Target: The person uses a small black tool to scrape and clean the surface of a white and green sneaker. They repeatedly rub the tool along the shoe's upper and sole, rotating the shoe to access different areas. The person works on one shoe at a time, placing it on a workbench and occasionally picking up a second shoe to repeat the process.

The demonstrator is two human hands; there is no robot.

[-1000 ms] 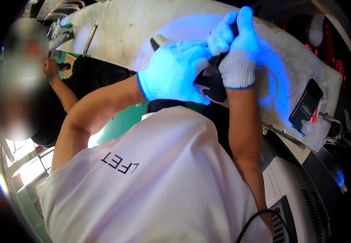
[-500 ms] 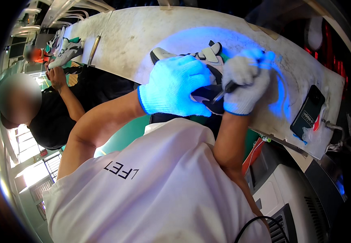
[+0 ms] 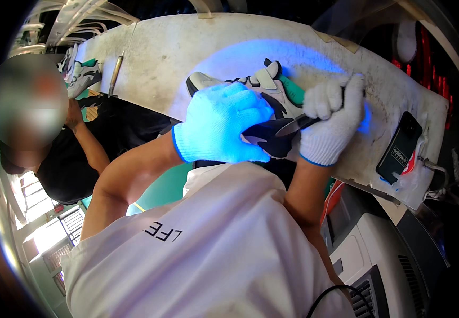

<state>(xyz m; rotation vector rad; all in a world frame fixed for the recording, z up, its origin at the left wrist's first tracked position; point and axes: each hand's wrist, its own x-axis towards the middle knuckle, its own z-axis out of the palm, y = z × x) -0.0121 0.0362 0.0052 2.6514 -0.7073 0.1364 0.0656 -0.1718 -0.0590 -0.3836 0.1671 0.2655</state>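
Note:
Both my hands wear white knit gloves. My left hand (image 3: 226, 122), lit blue, is closed over a black-and-grey shoe (image 3: 274, 146) at the table's near edge and hides much of it. In my right hand (image 3: 332, 119) is a dark-handled tool with a flat grey blade (image 3: 291, 126), its blade against or just over that shoe; contact is hard to tell. Just beyond lies a pale grey shoe (image 3: 264, 79) with black trim, a strap and a green lining, toe to the left.
Blue light falls on the worn white table (image 3: 160, 58). A dark phone (image 3: 400, 147) lies right, by a clear plastic bag (image 3: 417, 183). At the left are a wooden-handled tool (image 3: 116, 74), another shoe (image 3: 86, 79) and a seated person in black (image 3: 70, 164).
My right hand has moved slightly right and turned, showing more of the blade. My left hand has shifted a little left and down. The seated person's head has moved up and closer.

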